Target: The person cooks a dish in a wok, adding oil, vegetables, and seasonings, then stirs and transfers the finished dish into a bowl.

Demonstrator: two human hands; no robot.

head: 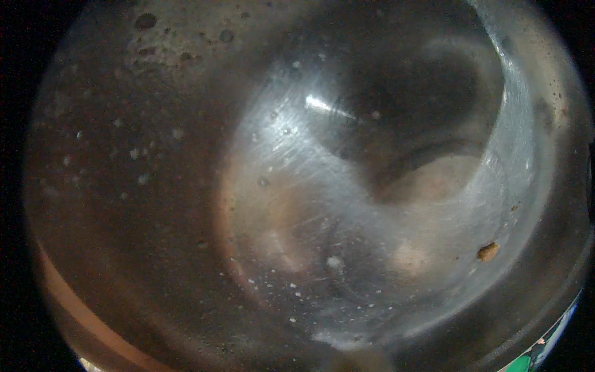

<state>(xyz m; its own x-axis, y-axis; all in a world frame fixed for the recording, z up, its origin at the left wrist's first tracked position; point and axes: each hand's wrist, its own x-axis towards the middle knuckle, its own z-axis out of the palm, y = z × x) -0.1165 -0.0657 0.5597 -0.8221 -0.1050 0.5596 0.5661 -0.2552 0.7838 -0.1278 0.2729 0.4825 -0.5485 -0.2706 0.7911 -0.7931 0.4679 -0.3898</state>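
Neither of my hands shows as such. Before me, very close, is the inside of a rounded, shiny metal vessel (pixel 288 204), perhaps a pot or bowl, filling nearly the whole view. Its surface is scratched and carries small pale specks or drops (pixel 297 294). A small brown food-like crumb (pixel 488 251) sticks to the metal at the right. Blurred pale and tan patches low in the middle look like reflections; what they reflect I cannot tell.
Dark spots (pixel 146 21) mark the wall at the upper left. An orange-brown band (pixel 88 321) curves along the lower left; whether it is skin or a reflection is unclear. Beyond the rim at the lower right, a bit of something green (pixel 519 364) shows.
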